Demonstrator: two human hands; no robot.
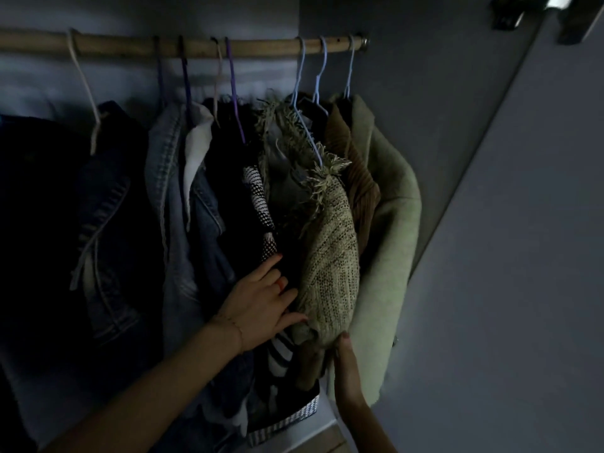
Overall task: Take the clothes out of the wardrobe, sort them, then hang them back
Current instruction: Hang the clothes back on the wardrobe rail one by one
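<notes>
While on rail, woven jacket (330, 256) between hands; left grip (261, 302) flat, right (346, 367) unclear.

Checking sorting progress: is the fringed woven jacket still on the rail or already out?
On the rail: the fringed woven jacket hangs from a pale blue hanger hooked over the wooden rail.

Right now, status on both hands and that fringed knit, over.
Left hand flat against the fringed knit, fingers straight. Right hand touching its lower edge, grip unclear. Knit on its hanger on the rail, wedged between dark clothes and green coat.
</notes>
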